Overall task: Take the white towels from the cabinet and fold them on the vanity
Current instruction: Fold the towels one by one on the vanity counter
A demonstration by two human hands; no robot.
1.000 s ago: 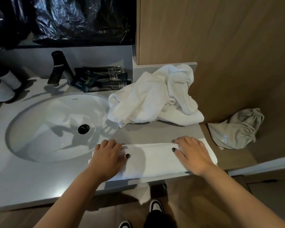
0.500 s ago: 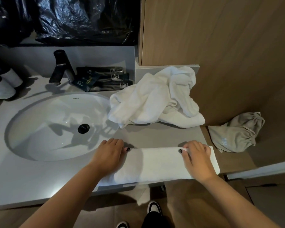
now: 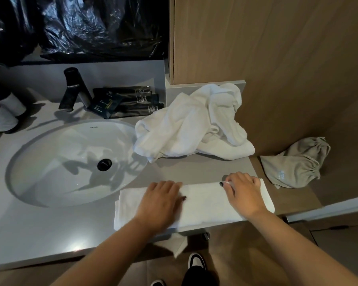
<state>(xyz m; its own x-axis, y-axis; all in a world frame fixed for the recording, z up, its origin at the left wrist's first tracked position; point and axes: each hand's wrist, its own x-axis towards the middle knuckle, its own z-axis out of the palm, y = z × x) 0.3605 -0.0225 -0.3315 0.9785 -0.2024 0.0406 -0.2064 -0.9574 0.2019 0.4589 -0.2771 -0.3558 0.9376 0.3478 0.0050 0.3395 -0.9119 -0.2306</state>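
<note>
Hands flat on narrow folded white terry towel [image 3: 205,203] at grey counter [image 3: 50,230] front edge: left hand [image 3: 160,201] open, pressing; right hand [image 3: 244,194] pinching far edge. Long axis left-right, spanning both hands. Crumpled white towel pile [image 3: 192,122] beyond, nearer right.

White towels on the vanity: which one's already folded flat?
The flat white towel strip at the front edge under both hands; the other white towel lies crumpled behind it.

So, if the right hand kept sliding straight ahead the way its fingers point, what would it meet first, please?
Probably the crumpled white towels, after a bare strip of vanity; the right hand points roughly that way.
</note>
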